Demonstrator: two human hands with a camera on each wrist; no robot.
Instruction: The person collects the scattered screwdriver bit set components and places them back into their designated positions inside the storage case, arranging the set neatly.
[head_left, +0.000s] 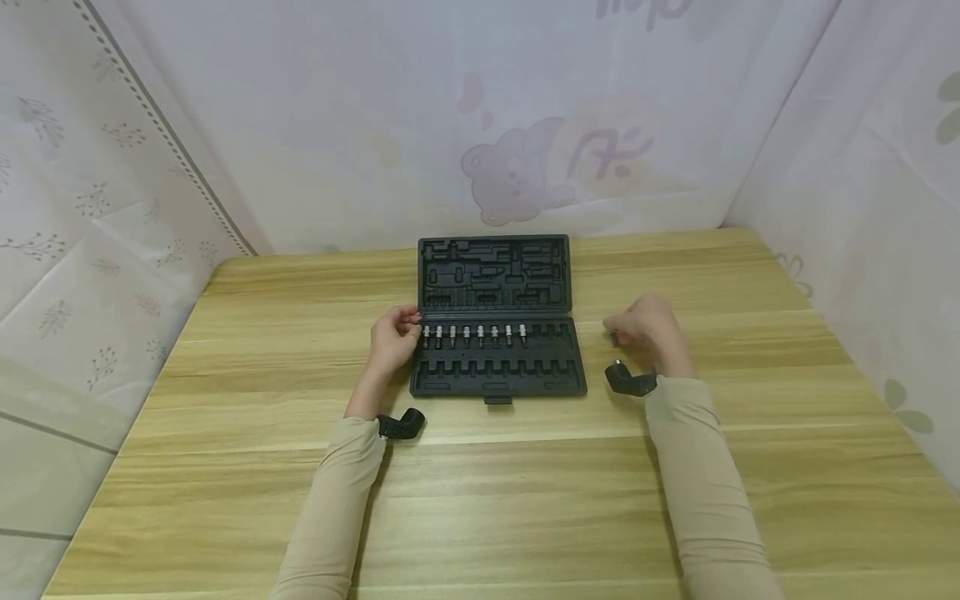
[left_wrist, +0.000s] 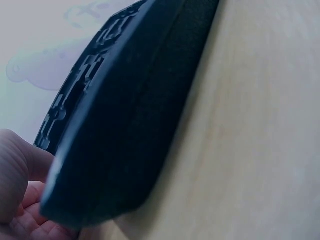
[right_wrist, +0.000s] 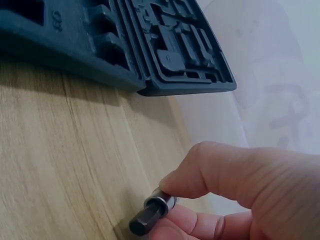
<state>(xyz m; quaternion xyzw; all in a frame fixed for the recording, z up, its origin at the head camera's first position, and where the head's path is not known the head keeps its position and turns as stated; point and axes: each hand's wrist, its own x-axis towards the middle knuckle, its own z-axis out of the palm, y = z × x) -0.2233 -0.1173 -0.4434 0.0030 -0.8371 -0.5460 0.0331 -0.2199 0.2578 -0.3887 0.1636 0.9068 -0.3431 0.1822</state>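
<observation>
A black plastic socket case (head_left: 495, 387) lies unfolded on the table, its lid at the back. Several silver bit sockets (head_left: 481, 333) stand in its upper row, from the left end to past the middle. At the case's left edge, my left hand (head_left: 392, 340) grips the side wall (left_wrist: 120, 130) between thumb and fingers near the hinge. To the right of the case, my right hand (head_left: 648, 325) pinches a hex bit socket (right_wrist: 162, 201) by its silver collar. The dark hex tip (right_wrist: 142, 223) points away from the fingers, low over the wood.
The lid (head_left: 495, 275) has moulded recesses and leans back toward the patterned curtain (head_left: 337, 150). A latch tab (head_left: 498, 401) juts from the case's front edge. Black wrist cameras (head_left: 628, 382) sit on both wrists. Wood-grain tabletop (head_left: 525, 517) surrounds the case.
</observation>
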